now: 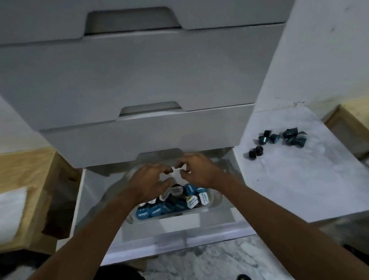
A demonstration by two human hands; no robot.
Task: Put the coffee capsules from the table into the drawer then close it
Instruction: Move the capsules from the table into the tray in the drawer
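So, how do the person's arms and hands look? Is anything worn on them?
Both arms are bare as far as the picture shows, with no sleeves in view. The left hand and the right hand have no gloves, and I can see no rings, watch or bracelet, though the picture is somewhat blurred.

Both hands (171,175) together, fingers (167,171) curled

Closed drawers (150,134) overhang open drawer (82,197); both hands crowd its capsule tub (216,202).
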